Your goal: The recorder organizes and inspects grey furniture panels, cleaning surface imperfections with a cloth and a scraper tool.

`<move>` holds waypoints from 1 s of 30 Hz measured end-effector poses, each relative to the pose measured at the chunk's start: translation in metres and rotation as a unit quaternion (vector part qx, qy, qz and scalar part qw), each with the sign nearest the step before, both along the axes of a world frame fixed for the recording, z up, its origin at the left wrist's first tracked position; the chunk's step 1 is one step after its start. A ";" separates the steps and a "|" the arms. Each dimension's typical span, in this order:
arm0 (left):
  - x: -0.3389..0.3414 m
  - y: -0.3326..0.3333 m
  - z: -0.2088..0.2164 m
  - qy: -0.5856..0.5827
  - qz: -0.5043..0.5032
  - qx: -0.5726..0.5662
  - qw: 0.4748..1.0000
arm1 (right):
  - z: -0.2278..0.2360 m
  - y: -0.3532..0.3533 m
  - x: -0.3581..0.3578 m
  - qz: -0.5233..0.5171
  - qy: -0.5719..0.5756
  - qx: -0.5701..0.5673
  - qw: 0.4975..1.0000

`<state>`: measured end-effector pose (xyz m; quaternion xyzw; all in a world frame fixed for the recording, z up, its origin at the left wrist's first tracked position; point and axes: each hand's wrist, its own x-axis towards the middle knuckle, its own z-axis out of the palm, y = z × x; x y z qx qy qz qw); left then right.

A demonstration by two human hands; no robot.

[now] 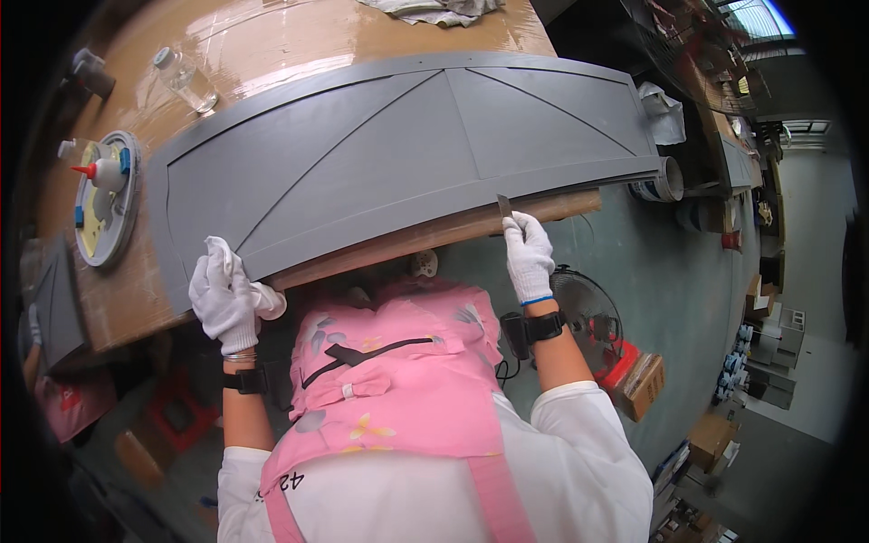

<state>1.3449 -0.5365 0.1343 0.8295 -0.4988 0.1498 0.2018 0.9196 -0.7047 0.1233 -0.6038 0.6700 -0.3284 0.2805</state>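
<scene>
A long grey panel [362, 149] with raised frame strips and diagonal grooves lies flat across the worktable in front of me. At its near left edge, my left hand [223, 303] in a white knit glove is closed on a white cloth [268, 301], part of which hangs below the fingers. My right hand [529, 257], also gloved, pinches a thin flat metal blade [504, 206] between thumb and fingers. The blade points up toward the panel's near edge, right of centre. Whether it touches the panel, I cannot tell.
Left of the panel are a round lid [94, 249] carrying a red-tipped glue bottle [107, 175], and a clear bottle [188, 83]. A rag [434, 9] lies at the back. A floor fan [588, 312] and carton [641, 386] stand right. Another person's arm [34, 348] shows far left.
</scene>
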 end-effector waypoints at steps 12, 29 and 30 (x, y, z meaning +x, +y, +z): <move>-0.081 -0.084 0.021 0.026 -0.022 0.126 0.991 | 0.004 0.009 0.046 0.322 0.203 -0.058 0.923; -0.077 -0.099 0.005 0.084 -0.097 0.037 0.991 | 0.005 0.015 0.051 0.251 0.193 -0.061 0.946; -0.077 -0.098 0.006 0.087 -0.098 0.034 0.991 | 0.006 0.017 0.053 0.255 0.195 -0.066 0.945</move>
